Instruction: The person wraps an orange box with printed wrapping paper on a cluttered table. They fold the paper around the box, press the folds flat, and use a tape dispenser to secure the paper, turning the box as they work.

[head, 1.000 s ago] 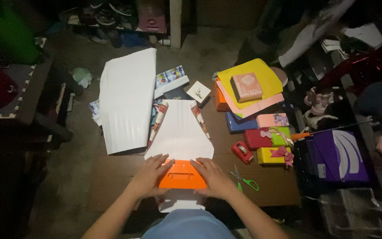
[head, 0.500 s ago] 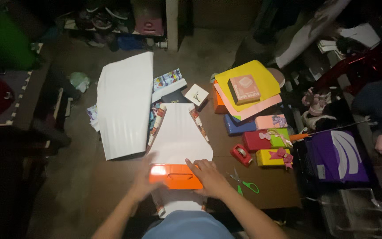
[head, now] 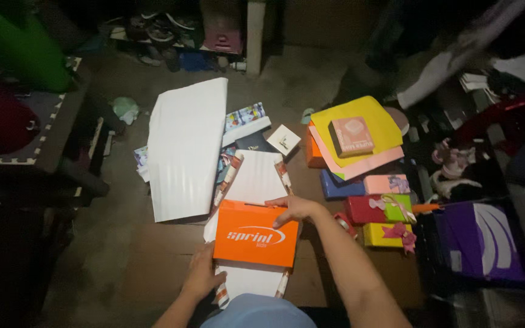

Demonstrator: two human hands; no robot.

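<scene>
Much of the scene is lying in shadow or getting cut off.

The orange box (head: 255,235) is covering the middle of the wrapping paper (head: 256,179); the left hand (head: 200,276) is gripping its near corner, fingertips hidden underneath. The purple bag (head: 487,243) is fading into darkness, and the shoes (head: 159,30) are blurring.

Bright orange box (head: 256,235) with a white swoosh mark, on white wrapping paper (head: 256,179) with patterned edges. Beside: yellow sheet (head: 360,121), pink sheet (head: 366,165), red-and-green gift box (head: 379,208), purple bag (head: 481,240).
</scene>
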